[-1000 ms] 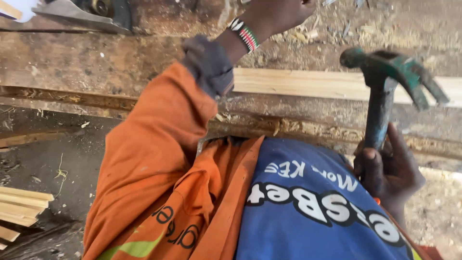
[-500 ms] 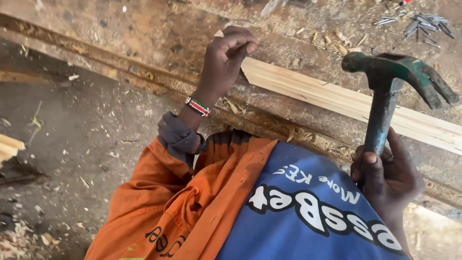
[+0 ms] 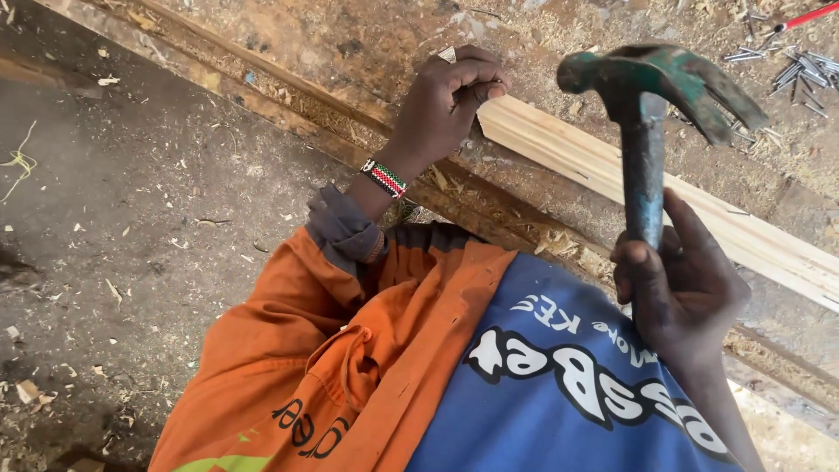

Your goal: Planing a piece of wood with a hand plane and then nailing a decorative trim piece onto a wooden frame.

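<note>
Right hand (image 3: 686, 284), lower right of frame, is gripping the claw hammer (image 3: 651, 114) low on its handle, fingers wrapped tight; head-heavy, stiff. Left hand (image 3: 441, 109), top centre, is pinching sth small, prob. a nail, at the end of the pale wood strip (image 3: 664, 197) — light, rigid.

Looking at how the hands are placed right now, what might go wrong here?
The left hand pinches at the end of the pale wooden strip, right under the raised green-headed claw hammer, so a stray blow could hit the fingers. The right hand grips the handle low, which may reduce control.
</note>
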